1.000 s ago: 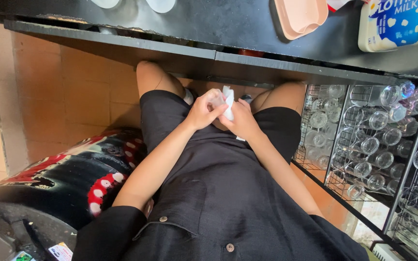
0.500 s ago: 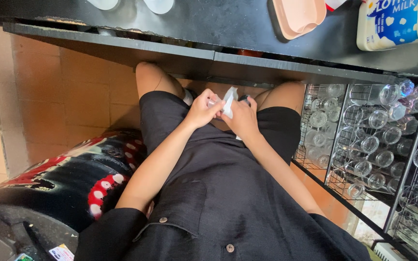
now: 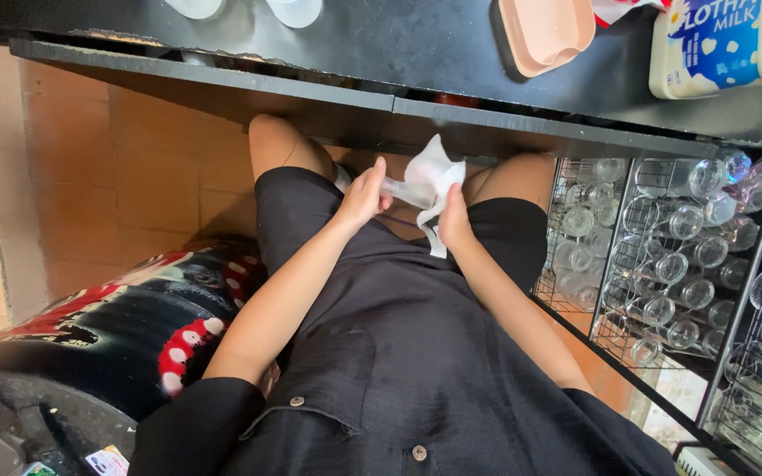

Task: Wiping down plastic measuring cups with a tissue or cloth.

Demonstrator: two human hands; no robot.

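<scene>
Left hand [image 3: 365, 196] pinches one end of white cloth [image 3: 427, 179]. Right hand [image 3: 453, 222] grips other end, over lap

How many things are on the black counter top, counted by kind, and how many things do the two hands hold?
White cups at the far edge: 2
Pink tray: 1
Milk jug with blue label: 1
White cloth held by left hand and right hand: 1
Total: 5
</scene>
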